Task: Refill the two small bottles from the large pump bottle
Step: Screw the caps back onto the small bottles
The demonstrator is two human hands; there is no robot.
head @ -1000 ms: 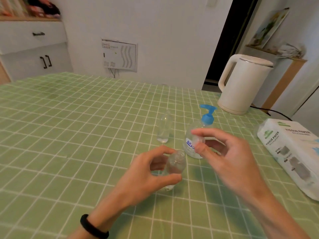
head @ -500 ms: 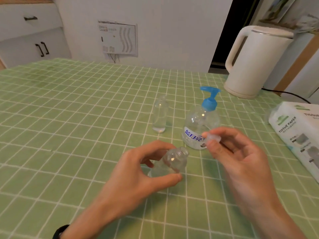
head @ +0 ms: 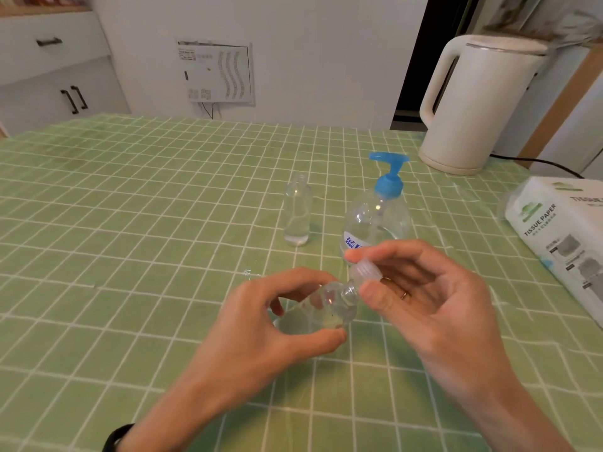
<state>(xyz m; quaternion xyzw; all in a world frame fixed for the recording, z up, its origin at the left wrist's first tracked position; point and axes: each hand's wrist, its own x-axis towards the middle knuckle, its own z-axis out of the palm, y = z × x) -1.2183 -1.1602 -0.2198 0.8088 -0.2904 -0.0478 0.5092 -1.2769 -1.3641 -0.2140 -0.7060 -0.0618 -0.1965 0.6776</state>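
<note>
My left hand (head: 261, 324) grips a small clear bottle (head: 326, 305), tilted with its neck pointing up and to the right. Between thumb and fingers, my right hand (head: 424, 295) pinches a clear ribbed cap (head: 365, 269) right at that bottle's mouth. A second small clear bottle (head: 296, 210) stands upright and uncapped on the green checked tablecloth (head: 130, 223), farther back. To its right stands the large clear pump bottle (head: 377, 216) with a blue pump head, partly hidden behind my right fingers.
A white electric kettle (head: 473, 102) with a black cord stands at the back right. A pack of tissue paper (head: 561, 236) lies along the right edge. White cabinets and a wall panel lie beyond the table.
My right hand has brought the cap from beside the pump bottle down to the mouth of the held bottle. The left hand has tilted that bottle further toward the right.
</note>
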